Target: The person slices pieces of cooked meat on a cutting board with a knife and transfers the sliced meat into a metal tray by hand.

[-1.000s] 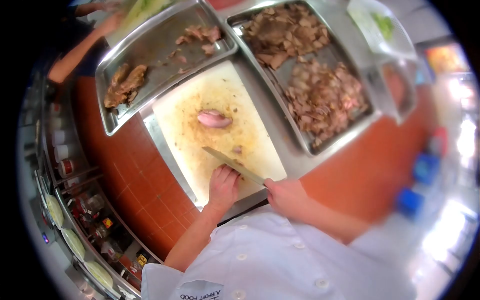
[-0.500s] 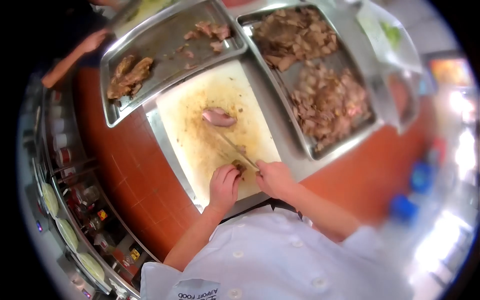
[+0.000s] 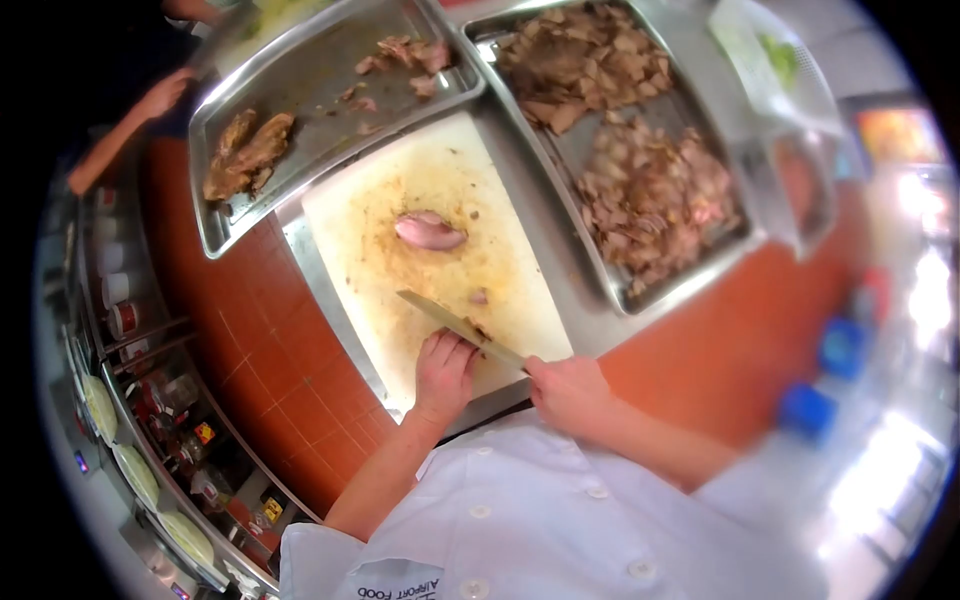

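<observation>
My right hand (image 3: 567,392) is closed round the handle of a long knife (image 3: 440,314), whose blade slants up and left over a white cutting board (image 3: 400,185). Close against the blade, my left hand (image 3: 446,377) has its fingers curled down on a small dark piece of meat (image 3: 482,330), mostly hidden by knife and fingers. A larger pinkish chunk of meat (image 3: 430,231) lies farther up the board, apart from both hands. Between that chunk and the knife sits a small scrap (image 3: 479,296). Brown juices and crumbs stain the board.
Beyond the board, a metal tray (image 3: 310,118) holds browned meat (image 3: 250,155) and loose scraps (image 3: 405,60). At right, a deeper tray (image 3: 548,150) carries two heaps of chopped meat. Another person's hand (image 3: 165,93) shows at upper left. Shelves with containers stand at left.
The knife has swung to lie flatter, its tip now lower and nearer my left fingers. My right hand has moved slightly right and down; my left hand stays almost in place.
</observation>
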A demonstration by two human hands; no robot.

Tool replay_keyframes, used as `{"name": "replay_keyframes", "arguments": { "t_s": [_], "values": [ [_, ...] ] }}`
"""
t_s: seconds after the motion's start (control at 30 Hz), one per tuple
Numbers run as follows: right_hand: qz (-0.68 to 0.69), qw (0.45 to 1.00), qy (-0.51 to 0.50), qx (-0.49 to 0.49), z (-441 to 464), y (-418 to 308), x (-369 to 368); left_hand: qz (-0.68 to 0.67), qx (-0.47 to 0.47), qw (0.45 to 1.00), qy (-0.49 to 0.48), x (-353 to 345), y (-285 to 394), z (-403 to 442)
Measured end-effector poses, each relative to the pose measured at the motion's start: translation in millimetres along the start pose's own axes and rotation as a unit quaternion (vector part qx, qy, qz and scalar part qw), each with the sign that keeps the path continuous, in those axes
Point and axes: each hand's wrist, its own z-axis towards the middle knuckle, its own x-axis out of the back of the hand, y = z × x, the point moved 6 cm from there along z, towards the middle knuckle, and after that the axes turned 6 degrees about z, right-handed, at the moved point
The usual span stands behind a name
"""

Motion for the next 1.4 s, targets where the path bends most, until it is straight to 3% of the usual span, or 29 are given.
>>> {"name": "replay_keyframes", "arguments": {
  "t_s": [0.1, 0.27, 0.37, 0.6, 0.8, 0.9, 1.0, 1.2, 1.3, 1.4],
  "values": [
    [-0.015, 0.999, -0.035, -0.031, -7.0, 12.5, -5.8, 0.001, 0.000, 1.000, -0.006, -0.8, -3.2, -1.4],
    [-0.003, 0.997, 0.070, 0.039, 70.8, -0.7, -23.2, -0.001, 0.000, 1.000, 0.008, 0.9, -2.2, -2.4],
    [0.015, 0.995, 0.095, 0.031, 60.6, 0.9, -8.2, -0.021, 0.030, 0.999, 0.012, 4.6, -3.6, -3.9],
    [-0.006, 1.000, 0.007, 0.021, -1.8, -4.0, 3.5, 0.006, 0.001, 1.000, -0.005, 5.9, 1.4, -0.1],
    [0.001, 1.000, 0.012, 0.009, -4.0, 1.2, -5.7, 0.002, -0.005, 1.000, 0.002, 2.1, -1.8, -4.6],
    [0.014, 0.997, 0.054, 0.053, 14.6, -3.3, -11.1, -0.017, 0.013, 1.000, -0.003, -0.6, -5.1, -5.5],
    [-0.028, 0.998, -0.042, -0.036, -7.8, 6.7, -5.8, -0.021, 0.014, 1.000, 0.001, -0.8, -6.3, -5.4],
    [-0.029, 0.995, 0.069, 0.061, 73.7, -12.4, -23.4, -0.025, 0.015, 0.999, 0.029, 4.1, -3.3, -3.8],
    [0.019, 0.996, 0.082, 0.010, 57.0, -0.6, -5.6, -0.027, 0.014, 0.999, 0.029, 4.7, -4.8, -7.9],
    [0.009, 0.998, 0.048, 0.038, 20.9, -2.4, -1.9, -0.033, 0.011, 0.999, 0.034, 3.8, -5.0, -7.6]
  ]
}}
